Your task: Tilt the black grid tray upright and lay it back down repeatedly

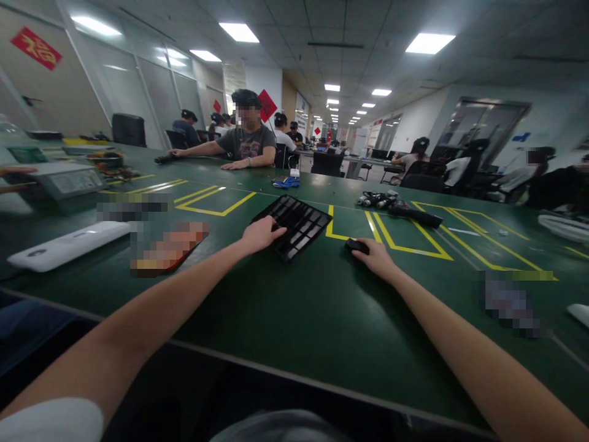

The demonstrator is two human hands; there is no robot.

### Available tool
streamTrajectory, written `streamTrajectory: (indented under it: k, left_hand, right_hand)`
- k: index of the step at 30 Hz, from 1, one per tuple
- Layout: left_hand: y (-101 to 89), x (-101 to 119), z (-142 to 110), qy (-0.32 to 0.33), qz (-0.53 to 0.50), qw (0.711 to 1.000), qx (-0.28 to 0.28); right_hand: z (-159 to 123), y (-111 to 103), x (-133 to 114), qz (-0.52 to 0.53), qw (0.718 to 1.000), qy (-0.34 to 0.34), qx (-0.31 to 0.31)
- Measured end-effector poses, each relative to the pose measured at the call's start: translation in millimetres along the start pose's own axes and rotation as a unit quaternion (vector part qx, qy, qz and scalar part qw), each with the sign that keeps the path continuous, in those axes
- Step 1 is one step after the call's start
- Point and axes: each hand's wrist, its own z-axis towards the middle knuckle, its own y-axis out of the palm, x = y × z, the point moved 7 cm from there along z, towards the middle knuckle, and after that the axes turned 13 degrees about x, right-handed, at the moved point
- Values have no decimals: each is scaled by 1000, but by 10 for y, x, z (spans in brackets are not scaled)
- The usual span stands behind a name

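Observation:
My left hand [258, 236] is closed on the near-left edge of a black panel [301, 227] divided into rectangular cells by dark ribs. The panel lies slantwise before me; whether it rests on the green table [280, 313] or is lifted a little I cannot tell. To the right of it and apart from it, my right hand [380, 260] grips a small black block [357, 246] between thumb and fingers, close to the tabletop. The block's kind cannot be made out, and its right end is hidden by my fingers.
Yellow tape outlines [224, 213] mark the table. A white power strip [69, 244] and a blurred orange object [172, 248] lie left. Dark tools [416, 215] lie back right, a blue item [286, 182] behind the panel. A co-worker [248, 144] sits across.

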Motion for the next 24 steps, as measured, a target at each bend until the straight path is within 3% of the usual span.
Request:
streamTrajectory:
  k: [2,4,7,14,18,20,21,24]
  left_hand:
    - [57,332,-144,53,-89,995,9]
    - [110,597,-286,96,-168,981,10]
    - [178,798,-452,129,-242,962,0]
    - [220,866,-634,182,-257,948,-49]
    - [197,909,-631,190,-274,939,-80]
    - [187,896,-577,154,-306,935,-92]
    - [182,854,-530,106,-334,932,-92]
    - [204,607,-426,-123,-442,885,-85]
  right_hand:
    - [-81,123,-289,142,990,-19,-18]
    - [-175,198,-566,277,959,-44,-38]
    - [-303,223,-831,387,918,-56,-74]
    - [-446,-22,-1045,390,907,-123,-96]
    - [-464,-31,-1082,366,908,-168,-111]
    - [-459,-1,-1075,343,915,-184,-107]
    - [-455,13,-1068,332,918,-189,-103]
    - [-449,38,-1044,301,929,-194,-94]
